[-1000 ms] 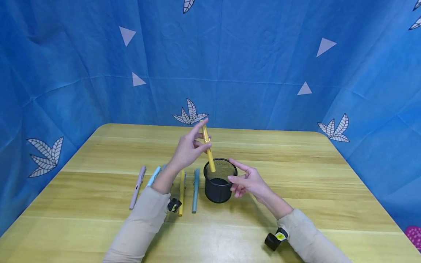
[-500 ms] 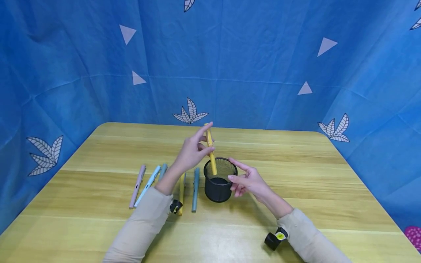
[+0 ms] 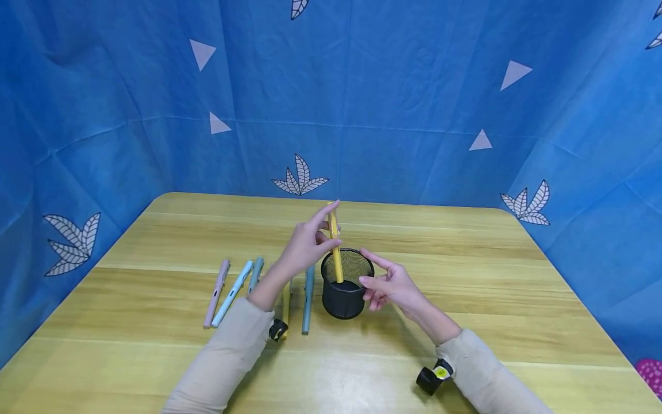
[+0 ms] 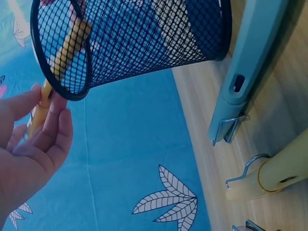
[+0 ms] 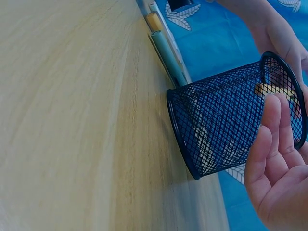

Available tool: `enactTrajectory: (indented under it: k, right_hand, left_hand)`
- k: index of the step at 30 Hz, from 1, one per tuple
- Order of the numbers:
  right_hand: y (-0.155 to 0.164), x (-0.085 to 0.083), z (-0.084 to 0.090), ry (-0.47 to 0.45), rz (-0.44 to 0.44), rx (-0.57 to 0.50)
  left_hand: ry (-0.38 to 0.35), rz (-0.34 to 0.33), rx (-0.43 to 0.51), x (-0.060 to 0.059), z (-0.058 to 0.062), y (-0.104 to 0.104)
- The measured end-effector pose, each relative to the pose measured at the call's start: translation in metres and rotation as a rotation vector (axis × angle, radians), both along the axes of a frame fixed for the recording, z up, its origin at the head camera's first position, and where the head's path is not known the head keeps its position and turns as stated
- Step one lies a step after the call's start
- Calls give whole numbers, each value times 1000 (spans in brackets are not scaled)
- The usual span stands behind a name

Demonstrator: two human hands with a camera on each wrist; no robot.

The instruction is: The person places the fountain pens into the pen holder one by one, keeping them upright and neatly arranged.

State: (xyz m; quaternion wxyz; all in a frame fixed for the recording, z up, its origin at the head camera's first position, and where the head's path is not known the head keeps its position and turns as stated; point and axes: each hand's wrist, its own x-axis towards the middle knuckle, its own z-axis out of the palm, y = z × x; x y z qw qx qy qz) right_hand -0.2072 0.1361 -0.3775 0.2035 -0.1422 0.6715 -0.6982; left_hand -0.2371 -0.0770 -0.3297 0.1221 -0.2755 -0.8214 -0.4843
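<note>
My left hand (image 3: 310, 244) pinches a yellow pen (image 3: 335, 241) near its top, holding it almost upright with its lower end inside the black mesh pen cup (image 3: 345, 293). In the left wrist view the yellow pen (image 4: 67, 45) shows through the mesh cup (image 4: 144, 38) beside my fingers (image 4: 48, 134). My right hand (image 3: 389, 283) rests against the cup's right side with relaxed fingers. The right wrist view shows the cup (image 5: 231, 120) and my fingers (image 5: 274, 144) next to its rim.
Several pens lie in a row on the wooden table (image 3: 465, 322) left of the cup: a pink one (image 3: 216, 292), a light blue one (image 3: 231, 292), a teal one (image 3: 308, 299) and a yellow one (image 3: 285, 302). Blue cloth walls surround the table.
My left hand has moved right and down, lowering the yellow pen deeper into the mesh cup. The right hand has stayed at the cup.
</note>
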Motion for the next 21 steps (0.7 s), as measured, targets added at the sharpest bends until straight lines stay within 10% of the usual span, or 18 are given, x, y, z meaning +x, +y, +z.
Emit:
enactTrajectory:
  k: [21]
  right_hand:
    - [0,0,-1,-8,5,-26]
  left_hand:
    - [25,1,-134,0,-10,6]
